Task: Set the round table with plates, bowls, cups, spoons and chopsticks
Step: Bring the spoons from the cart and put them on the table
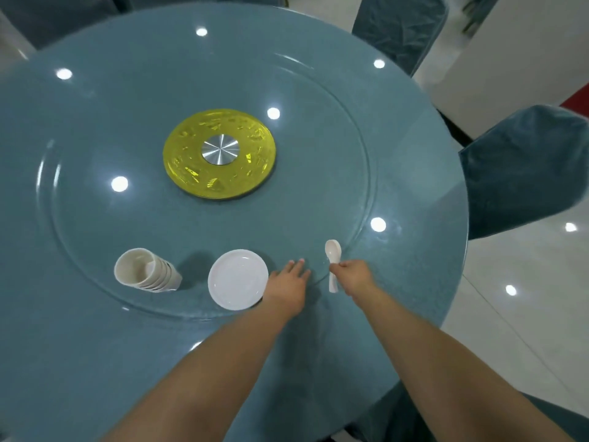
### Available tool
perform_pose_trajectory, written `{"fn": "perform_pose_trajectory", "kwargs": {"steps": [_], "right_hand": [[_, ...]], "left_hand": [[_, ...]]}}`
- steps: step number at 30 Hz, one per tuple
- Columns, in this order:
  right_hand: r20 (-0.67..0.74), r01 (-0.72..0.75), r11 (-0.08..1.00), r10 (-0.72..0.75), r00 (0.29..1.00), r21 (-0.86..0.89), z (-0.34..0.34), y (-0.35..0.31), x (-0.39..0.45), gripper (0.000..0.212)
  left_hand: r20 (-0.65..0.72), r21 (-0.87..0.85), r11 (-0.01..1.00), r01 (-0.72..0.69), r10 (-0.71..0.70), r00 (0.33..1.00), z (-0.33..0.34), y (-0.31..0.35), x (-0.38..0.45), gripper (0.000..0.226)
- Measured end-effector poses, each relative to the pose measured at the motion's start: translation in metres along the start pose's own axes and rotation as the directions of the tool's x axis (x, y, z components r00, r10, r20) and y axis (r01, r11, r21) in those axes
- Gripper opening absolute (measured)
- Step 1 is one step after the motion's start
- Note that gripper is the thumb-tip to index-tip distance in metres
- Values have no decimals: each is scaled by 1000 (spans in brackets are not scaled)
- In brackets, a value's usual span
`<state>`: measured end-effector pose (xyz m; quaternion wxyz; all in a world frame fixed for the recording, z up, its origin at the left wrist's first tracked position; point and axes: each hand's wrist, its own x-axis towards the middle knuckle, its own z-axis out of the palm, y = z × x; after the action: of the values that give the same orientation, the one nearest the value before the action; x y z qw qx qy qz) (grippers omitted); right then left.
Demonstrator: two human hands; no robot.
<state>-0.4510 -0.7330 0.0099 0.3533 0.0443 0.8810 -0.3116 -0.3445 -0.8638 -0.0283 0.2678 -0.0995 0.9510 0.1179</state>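
1. Pale glossy floor tiles (522,282) and teal fabric-covered chairs (522,167) surround a large round table (79,362) draped in blue-grey cloth under a glass top.
2. Resting on the table is a clear glass turntable (318,122), with a yellow patterned disc (191,173) and a brushed-metal hub (220,150) at its centre.
3. Both bare forearms reach forward from the lower edge of the view, converging toward the near rim of the turntable.
4. The left hand (287,282) lies palm down with fingers straight and loosely spread, released and holding nothing, fingertips at the glass, just beside the right edge of a small round white plate (237,279).
5. The right hand (353,272) pinches a white ceramic soup spoon (333,253) by the middle of its handle, fingers curled round it; the bowl points away from the person, the handle end pokes out toward them.
6. The spoon sits at the turntable's near right edge; whether it touches the glass cannot be told.
7. A stack of nested cream-coloured cups (143,269) lies tilted on its side on the turntable, left of the plate and apart from it, mouth facing left.
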Motion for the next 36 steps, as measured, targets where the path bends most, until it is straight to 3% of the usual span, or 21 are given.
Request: {"fn": "perform_pose_trajectory", "kwargs": {"steps": [10, 20, 36], "right_hand": [[35, 46, 993, -43, 998, -107, 21, -17, -3, 29], [73, 101, 925, -79, 994, -366, 46, -28, -20, 34], [116, 163, 819, -118, 986, -550, 110, -70, -20, 37]], "left_hand": [[38, -74, 996, 43, -40, 998, 3, -16, -29, 60], [11, -181, 970, 160, -161, 987, 12, -61, -72, 57], [-6, -83, 970, 226, -228, 974, 10, -152, -108, 38]]}}
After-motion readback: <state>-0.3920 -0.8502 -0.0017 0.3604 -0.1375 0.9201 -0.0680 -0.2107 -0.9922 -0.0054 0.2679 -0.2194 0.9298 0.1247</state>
